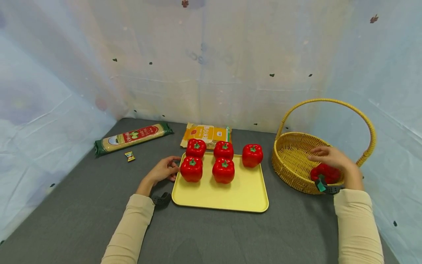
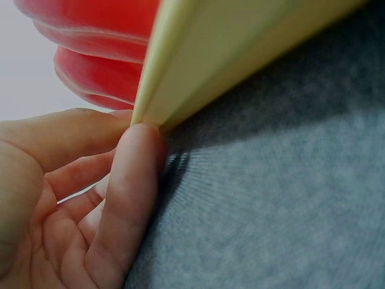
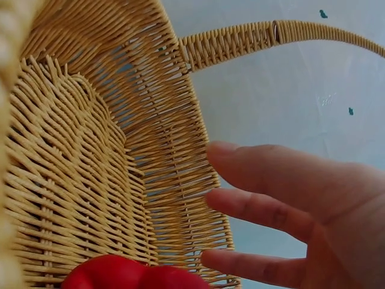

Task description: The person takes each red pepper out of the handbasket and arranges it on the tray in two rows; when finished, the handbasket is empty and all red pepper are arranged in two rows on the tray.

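Observation:
My left hand [image 1: 163, 169] is at the left edge of a yellow tray [image 1: 214, 198]; in the left wrist view its thumb and finger pinch the tray's rim [image 2: 157, 90]. Several red bell peppers [image 1: 224, 171] with green stems stand on the tray. My right hand [image 1: 333, 159] hovers over the right side of a wicker basket [image 1: 290, 176], fingers extended and holding nothing. One red bell pepper [image 1: 329, 173] lies in the basket, partly hidden beneath that hand and wrist. The right wrist view shows the fingers apart from this pepper [image 3: 132, 274].
Behind the tray lies an orange food packet [image 1: 207, 135]. A long pack of noodles [image 1: 132, 138] and a small yellow wrapped candy [image 1: 130, 156] are at the back left. The basket's tall handle [image 1: 321, 99] arches above it. A pale curtain [image 1: 211, 91] hangs behind the grey table [image 1: 211, 238].

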The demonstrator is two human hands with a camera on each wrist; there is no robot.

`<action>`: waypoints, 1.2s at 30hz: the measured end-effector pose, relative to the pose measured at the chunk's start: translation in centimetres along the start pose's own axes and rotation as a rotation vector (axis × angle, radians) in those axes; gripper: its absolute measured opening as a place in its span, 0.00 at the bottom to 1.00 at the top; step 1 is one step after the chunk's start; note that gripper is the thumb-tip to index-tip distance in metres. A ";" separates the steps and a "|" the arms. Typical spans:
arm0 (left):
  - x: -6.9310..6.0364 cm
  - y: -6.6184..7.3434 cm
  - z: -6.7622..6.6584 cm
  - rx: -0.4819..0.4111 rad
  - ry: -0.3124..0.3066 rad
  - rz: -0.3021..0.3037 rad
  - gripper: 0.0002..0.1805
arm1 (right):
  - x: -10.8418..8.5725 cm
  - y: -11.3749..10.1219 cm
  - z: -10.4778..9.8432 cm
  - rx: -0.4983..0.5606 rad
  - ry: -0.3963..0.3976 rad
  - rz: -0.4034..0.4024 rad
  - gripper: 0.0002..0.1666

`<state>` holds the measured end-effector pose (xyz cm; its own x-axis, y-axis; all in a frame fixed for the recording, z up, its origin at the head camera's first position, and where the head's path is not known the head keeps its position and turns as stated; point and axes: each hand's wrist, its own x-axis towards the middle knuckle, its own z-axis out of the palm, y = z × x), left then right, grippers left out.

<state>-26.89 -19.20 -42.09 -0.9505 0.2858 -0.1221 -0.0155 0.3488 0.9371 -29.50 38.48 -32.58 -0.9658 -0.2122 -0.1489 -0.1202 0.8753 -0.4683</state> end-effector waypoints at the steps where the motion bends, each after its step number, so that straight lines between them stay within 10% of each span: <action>1: 0.0 0.0 0.0 0.000 0.001 -0.002 0.26 | 0.0 0.1 0.1 0.009 -0.006 0.005 0.38; 36: 0.1 -0.1 0.0 0.011 -0.006 0.022 0.26 | -0.1 2.3 0.6 0.051 -0.348 0.077 0.42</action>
<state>-26.92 -19.16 -42.16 -0.9487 0.2990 -0.1032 0.0092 0.3522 0.9359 -29.52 40.25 -34.20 -0.8343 -0.2892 -0.4693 -0.0298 0.8737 -0.4856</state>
